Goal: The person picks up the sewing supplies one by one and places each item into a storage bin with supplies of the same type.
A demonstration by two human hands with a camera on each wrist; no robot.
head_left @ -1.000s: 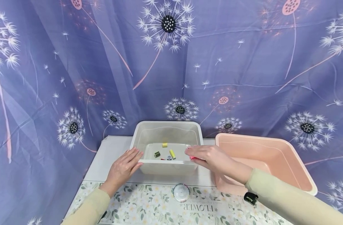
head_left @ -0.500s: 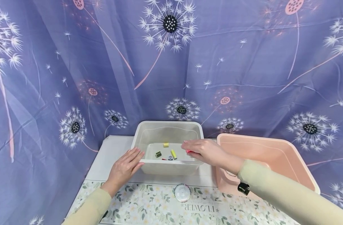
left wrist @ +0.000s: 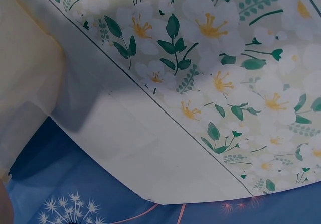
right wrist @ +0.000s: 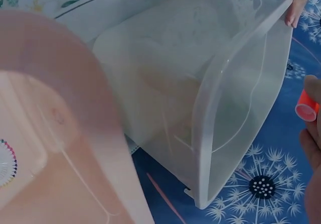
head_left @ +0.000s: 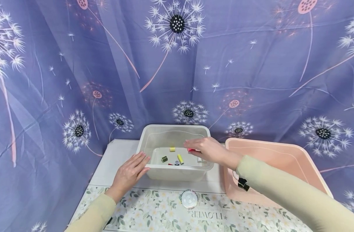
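My right hand (head_left: 207,149) holds a bright red thread spool (head_left: 190,149) over the right side of the grey bin (head_left: 177,174). In the right wrist view, the red spool (right wrist: 306,107) shows its hollow end between fingers and thumb. My left hand (head_left: 130,172) rests with fairly straight fingers on the bin's front left rim. Inside the bin lie a short yellow spool (head_left: 172,149), a longer yellow spool (head_left: 180,159), a dark green spool (head_left: 164,159) and a dark spool with a pale end (head_left: 177,163). A red bit (head_left: 170,164) is mostly hidden by the front wall.
A pink bin (head_left: 277,146) stands to the right, with a pin wheel (right wrist: 5,161) inside it. Another round pin wheel (head_left: 189,199) lies on the floral mat (head_left: 153,212) in front. A purple dandelion curtain (head_left: 153,106) hangs behind and at the left.
My right hand has moved left and farther back over the grey bin, carrying the red spool. My left hand stays on the rim. The head view has shifted slightly.
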